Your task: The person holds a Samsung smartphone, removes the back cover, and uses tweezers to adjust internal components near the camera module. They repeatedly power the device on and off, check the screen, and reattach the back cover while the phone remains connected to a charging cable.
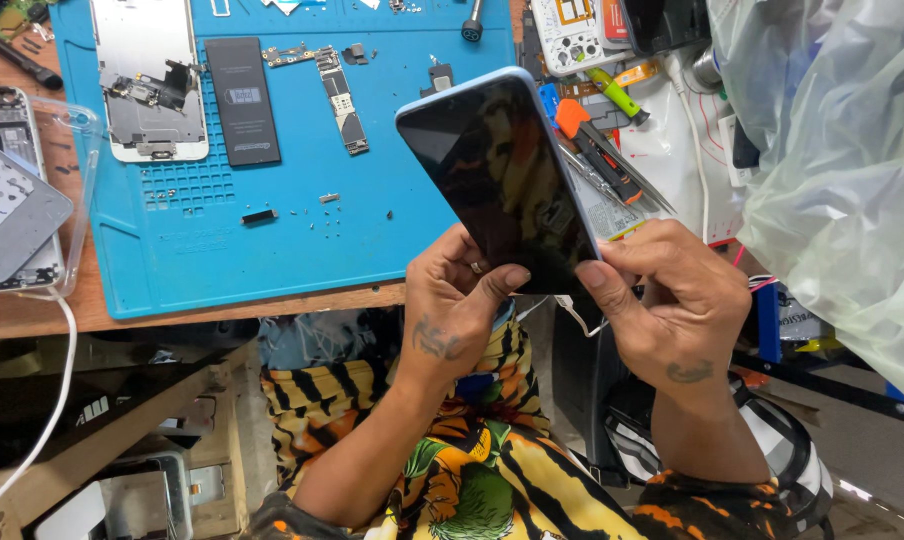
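A dark-screened phone [502,180] is held tilted above the worktop [32,310] edge, at 3 o'clock of the blue mat [272,250]. It is pinched at its lower end by the left hand [452,300] and right hand [672,300], thumbs pressed on the glass. Inspection seems in hand; a steady grip is called for.

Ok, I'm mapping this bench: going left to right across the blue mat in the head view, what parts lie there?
Opened phone shell → black battery → narrow circuit board → the dark-screened phone held up in both hands.

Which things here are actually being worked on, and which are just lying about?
In hand:
- dark-screened phone, held by left hand and right hand

Lying about:
- blue mat
- opened white phone
- black battery
- circuit board
- orange-handled tool
- plastic bag
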